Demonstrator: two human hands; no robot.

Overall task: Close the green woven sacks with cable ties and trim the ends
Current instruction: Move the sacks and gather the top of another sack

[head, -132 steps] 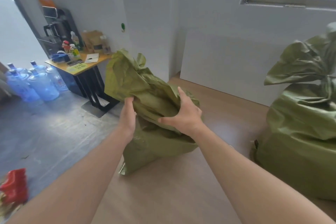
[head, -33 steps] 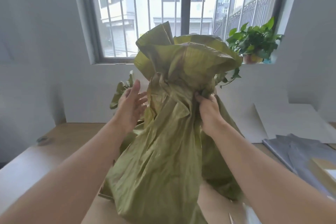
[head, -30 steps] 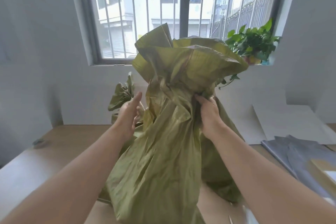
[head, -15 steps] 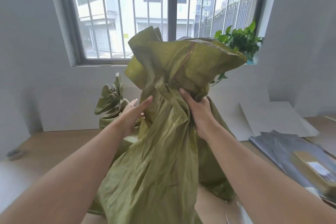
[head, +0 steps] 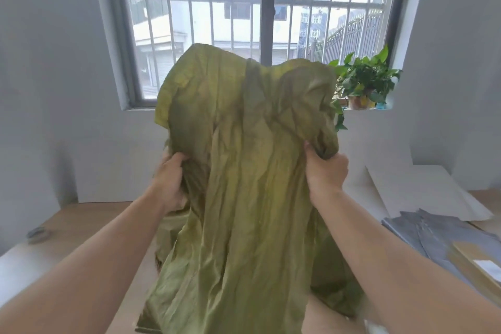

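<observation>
Where left grip hovered spread, it and right grip now clutch the sack.

sack: olive green, creased woven cloth
plant: bright green leaves
window bars: pale grey
floor: light brown wood
sheets: grey

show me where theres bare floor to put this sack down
Bare wood floor lies left of the sack, bordered by the wall and a small grey object. The right side is crowded: white boards, grey sheets and a cardboard box.
</observation>
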